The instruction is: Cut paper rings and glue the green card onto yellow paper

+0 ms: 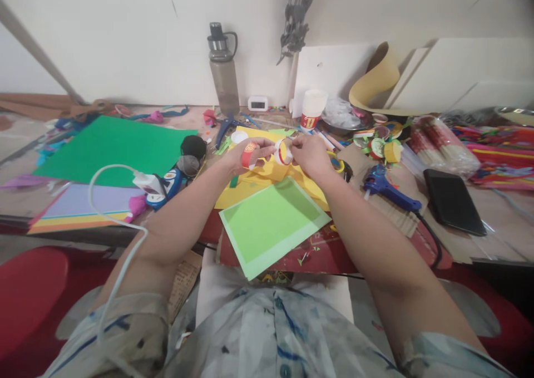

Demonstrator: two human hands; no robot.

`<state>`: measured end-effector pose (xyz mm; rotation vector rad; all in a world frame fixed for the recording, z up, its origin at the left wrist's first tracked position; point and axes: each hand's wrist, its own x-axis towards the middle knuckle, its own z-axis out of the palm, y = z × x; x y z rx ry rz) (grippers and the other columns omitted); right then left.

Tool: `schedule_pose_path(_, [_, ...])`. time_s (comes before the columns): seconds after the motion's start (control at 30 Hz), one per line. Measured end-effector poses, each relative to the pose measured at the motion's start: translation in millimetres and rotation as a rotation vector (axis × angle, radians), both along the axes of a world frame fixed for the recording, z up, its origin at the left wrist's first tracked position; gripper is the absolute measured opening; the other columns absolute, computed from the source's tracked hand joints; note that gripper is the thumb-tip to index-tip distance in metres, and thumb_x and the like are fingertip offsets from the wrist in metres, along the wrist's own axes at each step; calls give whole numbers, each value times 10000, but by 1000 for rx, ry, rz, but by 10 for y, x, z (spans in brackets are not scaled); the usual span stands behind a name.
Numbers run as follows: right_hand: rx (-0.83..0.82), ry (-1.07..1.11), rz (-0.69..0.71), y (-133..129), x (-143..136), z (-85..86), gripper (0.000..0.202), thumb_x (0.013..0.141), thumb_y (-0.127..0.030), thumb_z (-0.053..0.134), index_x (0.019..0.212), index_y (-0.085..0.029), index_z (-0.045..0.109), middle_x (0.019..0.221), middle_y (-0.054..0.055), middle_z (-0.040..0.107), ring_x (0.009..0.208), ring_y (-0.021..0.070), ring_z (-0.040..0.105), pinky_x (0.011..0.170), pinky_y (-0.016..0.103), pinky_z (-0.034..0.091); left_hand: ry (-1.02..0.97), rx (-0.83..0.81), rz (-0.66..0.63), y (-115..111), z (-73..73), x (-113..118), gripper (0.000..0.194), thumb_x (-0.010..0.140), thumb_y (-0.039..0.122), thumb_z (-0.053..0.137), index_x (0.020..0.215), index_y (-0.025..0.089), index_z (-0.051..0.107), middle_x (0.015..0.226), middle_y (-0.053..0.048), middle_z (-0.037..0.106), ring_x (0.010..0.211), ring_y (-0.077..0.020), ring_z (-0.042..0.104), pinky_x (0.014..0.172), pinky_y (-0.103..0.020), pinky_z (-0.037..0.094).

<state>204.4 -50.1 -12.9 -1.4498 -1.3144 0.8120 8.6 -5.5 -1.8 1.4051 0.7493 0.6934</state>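
Both hands meet over the yellow paper (227, 199) at mid-table. A white paper ring with a red band (283, 152) is held up between my fingertips. My left hand (261, 146) pinches its left side, and my right hand (311, 154) grips the right side with fingers closed. A red paper piece with a yellow print (249, 155) also sits in my left hand, against the palm and fingers. Light green paper sheets (275, 222) lie just below, at the table's front edge. Behind stands a paper cup (312, 111) with similar red colouring.
To the right lie a blue glue gun (390, 189) with its cord, a black phone (454, 201) and coloured pipe cleaners (500, 155). On the left are green sheets (117, 150), a black ball (193, 148) and a white charging cable (110, 167). A water bottle (224, 80) stands by the wall.
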Motion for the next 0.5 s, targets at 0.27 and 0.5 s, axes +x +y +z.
schedule_pose_path(0.27, [31, -188, -98, -67, -50, 109, 210, 849, -213, 762, 655, -200, 682, 578, 12, 632, 564, 159, 638, 564, 267, 532, -97, -43, -19, 85, -25, -32, 417, 700, 400, 936, 713, 131, 618, 604, 22, 519, 526, -36, 449, 453, -158, 269])
schedule_pose_path(0.5, [-19, -23, -110, -20, -85, 115, 158, 872, -133, 730, 741, -183, 659, 669, 10, 669, 532, 108, 617, 443, 192, 474, -167, -118, 52, 143, 61, -97, 304, 793, 272, 862, 716, 126, 606, 614, 3, 563, 534, -48, 482, 448, -150, 289])
